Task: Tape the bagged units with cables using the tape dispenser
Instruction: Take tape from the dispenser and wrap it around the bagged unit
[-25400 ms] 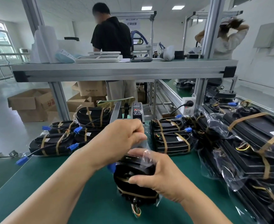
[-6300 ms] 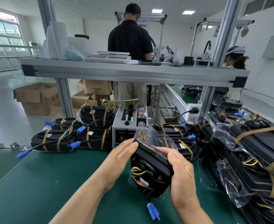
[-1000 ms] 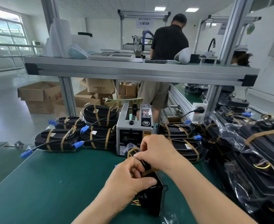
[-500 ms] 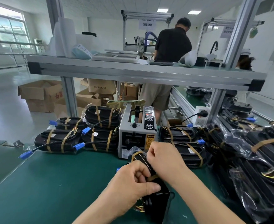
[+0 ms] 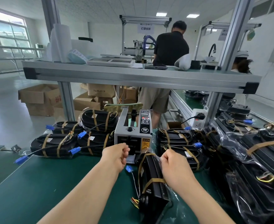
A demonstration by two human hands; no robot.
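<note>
the bagged unit (image 5: 150, 170) sits just in front of the tape dispenser (image 5: 133, 135), its long axis running back toward the person. the right hand (image 5: 173, 165) grips the unit's dispenser end. the left hand (image 5: 117, 154) is curled at the dispenser's mouth; i cannot tell whether it holds tape.

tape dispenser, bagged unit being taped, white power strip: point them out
tape dispenser (image 5: 133, 134): head view, grey front panel below the knob
bagged unit (image 5: 150, 170): head view, black face between tape bands
power strip (image 5: 195, 124): head view, white casing
</note>
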